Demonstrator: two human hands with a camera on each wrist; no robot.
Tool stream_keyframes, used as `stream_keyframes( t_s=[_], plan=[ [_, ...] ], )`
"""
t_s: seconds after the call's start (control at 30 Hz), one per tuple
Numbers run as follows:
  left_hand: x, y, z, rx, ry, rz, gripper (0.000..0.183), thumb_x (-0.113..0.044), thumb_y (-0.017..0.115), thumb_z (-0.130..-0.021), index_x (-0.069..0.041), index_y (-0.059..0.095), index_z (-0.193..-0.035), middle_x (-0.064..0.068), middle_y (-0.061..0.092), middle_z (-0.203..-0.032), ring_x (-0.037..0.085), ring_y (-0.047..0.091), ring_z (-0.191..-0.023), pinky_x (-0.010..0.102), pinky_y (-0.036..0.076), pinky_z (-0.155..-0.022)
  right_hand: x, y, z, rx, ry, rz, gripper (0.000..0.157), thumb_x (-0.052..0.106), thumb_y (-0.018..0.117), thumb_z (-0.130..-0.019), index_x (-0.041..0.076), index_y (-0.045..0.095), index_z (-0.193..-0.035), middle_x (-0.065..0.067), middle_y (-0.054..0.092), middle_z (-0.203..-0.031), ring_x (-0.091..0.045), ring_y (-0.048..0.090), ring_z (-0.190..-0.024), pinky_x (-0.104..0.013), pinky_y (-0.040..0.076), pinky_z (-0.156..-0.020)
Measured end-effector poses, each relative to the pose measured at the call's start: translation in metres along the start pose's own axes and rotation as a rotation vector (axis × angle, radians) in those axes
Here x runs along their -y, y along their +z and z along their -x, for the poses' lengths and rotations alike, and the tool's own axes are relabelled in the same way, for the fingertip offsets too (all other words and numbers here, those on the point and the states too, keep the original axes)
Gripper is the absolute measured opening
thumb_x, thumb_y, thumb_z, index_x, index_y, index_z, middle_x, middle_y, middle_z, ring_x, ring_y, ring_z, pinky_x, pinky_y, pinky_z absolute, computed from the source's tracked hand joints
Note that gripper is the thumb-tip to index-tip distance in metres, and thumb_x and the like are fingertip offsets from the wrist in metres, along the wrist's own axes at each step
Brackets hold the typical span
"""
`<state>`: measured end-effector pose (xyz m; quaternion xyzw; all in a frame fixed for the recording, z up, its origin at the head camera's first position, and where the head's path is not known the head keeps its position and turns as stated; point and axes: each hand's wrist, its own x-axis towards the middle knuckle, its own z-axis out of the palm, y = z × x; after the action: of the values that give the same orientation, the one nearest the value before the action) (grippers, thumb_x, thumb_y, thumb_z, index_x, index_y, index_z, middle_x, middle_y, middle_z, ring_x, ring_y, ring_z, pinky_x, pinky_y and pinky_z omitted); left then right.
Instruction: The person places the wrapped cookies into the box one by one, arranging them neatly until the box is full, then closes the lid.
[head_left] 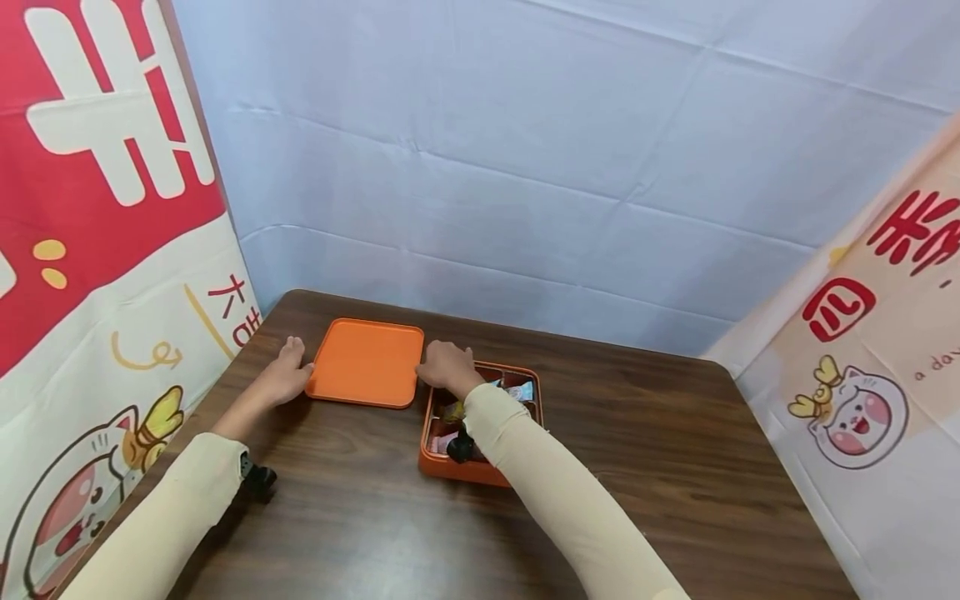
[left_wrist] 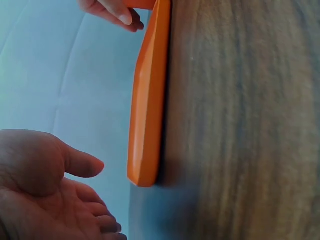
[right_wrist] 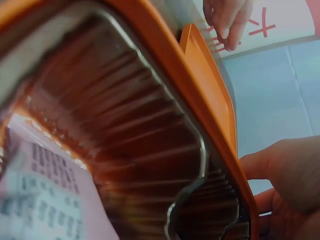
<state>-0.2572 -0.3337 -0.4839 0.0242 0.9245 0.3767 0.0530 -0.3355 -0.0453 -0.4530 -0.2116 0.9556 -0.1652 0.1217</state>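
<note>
A shallow orange lid (head_left: 366, 363) with a raised rim lies on the table, rim side up. My left hand (head_left: 285, 377) is at its left edge, fingers extended and thumb toward the rim; in the left wrist view a gap separates this hand (left_wrist: 60, 185) from the lid. My right hand (head_left: 450, 367) reaches over the back left corner of an orange box (head_left: 467, 472), fingertips right at the lid's right edge. Clear-walled compartments inside the box hold wrapped snacks, among them a pink packet (right_wrist: 55, 190) and a light blue one (head_left: 521, 391). The right forearm hides part of the box.
The brown wooden table (head_left: 660, 433) extends to the right and in front of the box. A pale cloth (head_left: 525, 167) hangs behind it. Printed panels stand at the left (head_left: 112, 250) and right (head_left: 862, 400).
</note>
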Motion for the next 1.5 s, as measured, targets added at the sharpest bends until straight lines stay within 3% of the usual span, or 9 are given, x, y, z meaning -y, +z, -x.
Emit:
stream_keyframes(
  t_s=[0.2, 0.3, 0.37, 0.43, 0.57, 0.7, 1.17, 1.33, 1.5],
  plan=[
    [0.006, 0.007, 0.002, 0.042, -0.012, 0.027, 0.065, -0.01, 0.035, -0.106, 0.027, -0.001, -0.148, 0.045, -0.012, -0.155, 0.058, -0.007, -0.145, 0.067, 0.005, -0.117, -0.003, 0.0, -0.004, 0.037, 0.02, 0.044, 0.052, 0.028, 0.058, -0.104, 0.017, 0.044, -0.055, 0.002, 0.036, -0.047, -0.019, 0.045, -0.048, -0.064, 0.014, -0.119],
    [0.007, 0.01, 0.003, 0.068, -0.012, 0.054, 0.066, -0.01, 0.034, -0.107, 0.026, -0.002, -0.148, 0.044, -0.013, -0.155, 0.057, -0.009, -0.145, 0.067, 0.004, -0.117, -0.002, 0.001, -0.004, 0.046, 0.017, 0.106, 0.051, 0.029, 0.056, -0.104, 0.017, 0.044, -0.056, 0.002, 0.039, -0.048, -0.02, 0.051, -0.054, -0.066, 0.013, -0.118],
    [0.006, 0.012, 0.004, 0.082, -0.012, 0.069, 0.066, -0.011, 0.035, -0.107, 0.025, -0.003, -0.148, 0.044, -0.014, -0.155, 0.057, -0.01, -0.145, 0.067, 0.003, -0.117, -0.001, 0.002, -0.004, 0.049, 0.015, 0.149, 0.049, 0.029, 0.056, -0.104, 0.017, 0.047, -0.057, 0.001, 0.045, -0.05, -0.024, 0.06, -0.065, -0.067, 0.012, -0.118],
    [0.006, 0.014, 0.004, 0.09, -0.01, 0.077, 0.067, -0.011, 0.035, -0.107, 0.025, -0.003, -0.148, 0.044, -0.015, -0.155, 0.057, -0.011, -0.145, 0.067, 0.002, -0.117, -0.001, 0.003, -0.003, 0.053, 0.011, 0.192, 0.047, 0.031, 0.056, -0.104, 0.017, 0.052, -0.06, -0.002, 0.056, -0.058, -0.03, 0.068, -0.091, -0.067, 0.012, -0.118],
    [0.006, 0.015, 0.003, 0.096, -0.024, 0.083, 0.068, -0.013, 0.038, -0.107, 0.026, 0.0, -0.148, 0.043, -0.014, -0.156, 0.057, -0.011, -0.145, 0.067, 0.002, -0.117, 0.0, 0.004, -0.003, 0.067, 0.017, 0.239, 0.036, 0.035, 0.056, -0.104, 0.017, 0.068, -0.074, -0.007, 0.074, -0.106, -0.041, 0.045, -0.139, -0.067, 0.008, -0.119],
    [0.005, 0.014, 0.002, 0.102, -0.043, 0.074, 0.066, -0.014, 0.038, -0.108, 0.026, 0.006, -0.149, 0.042, -0.013, -0.157, 0.056, -0.01, -0.146, 0.067, 0.004, -0.117, 0.004, 0.005, -0.005, 0.09, 0.028, 0.26, 0.027, 0.04, 0.058, -0.103, 0.021, 0.075, -0.094, -0.007, 0.059, -0.144, -0.042, 0.028, -0.149, -0.067, 0.002, -0.119],
    [0.003, 0.009, 0.001, 0.084, -0.042, 0.199, 0.059, -0.005, 0.038, -0.106, 0.021, 0.013, -0.152, 0.04, -0.006, -0.159, 0.055, -0.004, -0.148, 0.066, 0.008, -0.117, 0.011, -0.001, -0.005, 0.173, 0.049, 0.113, 0.03, 0.044, 0.06, -0.101, 0.017, 0.074, -0.102, -0.005, 0.055, -0.149, -0.04, 0.008, -0.154, -0.07, -0.012, -0.114],
    [0.005, 0.007, 0.003, 0.046, -0.012, 0.209, 0.054, -0.001, 0.037, -0.106, 0.022, 0.016, -0.15, 0.041, 0.0, -0.159, 0.055, 0.0, -0.148, 0.066, 0.011, -0.117, 0.011, -0.004, -0.005, 0.18, 0.034, 0.079, 0.035, 0.043, 0.058, -0.103, 0.013, 0.076, -0.097, -0.003, 0.063, -0.14, -0.033, 0.003, -0.156, -0.068, -0.015, -0.114],
    [0.004, 0.007, 0.0, 0.005, 0.018, 0.174, 0.05, 0.006, 0.035, -0.104, 0.026, 0.021, -0.147, 0.046, 0.012, -0.154, 0.056, 0.009, -0.146, 0.064, 0.015, -0.117, 0.009, -0.002, -0.006, 0.152, 0.024, 0.044, 0.043, 0.043, 0.057, -0.103, 0.011, 0.07, -0.077, -0.002, 0.065, -0.136, -0.03, 0.005, -0.156, -0.068, -0.013, -0.115]
  ],
)
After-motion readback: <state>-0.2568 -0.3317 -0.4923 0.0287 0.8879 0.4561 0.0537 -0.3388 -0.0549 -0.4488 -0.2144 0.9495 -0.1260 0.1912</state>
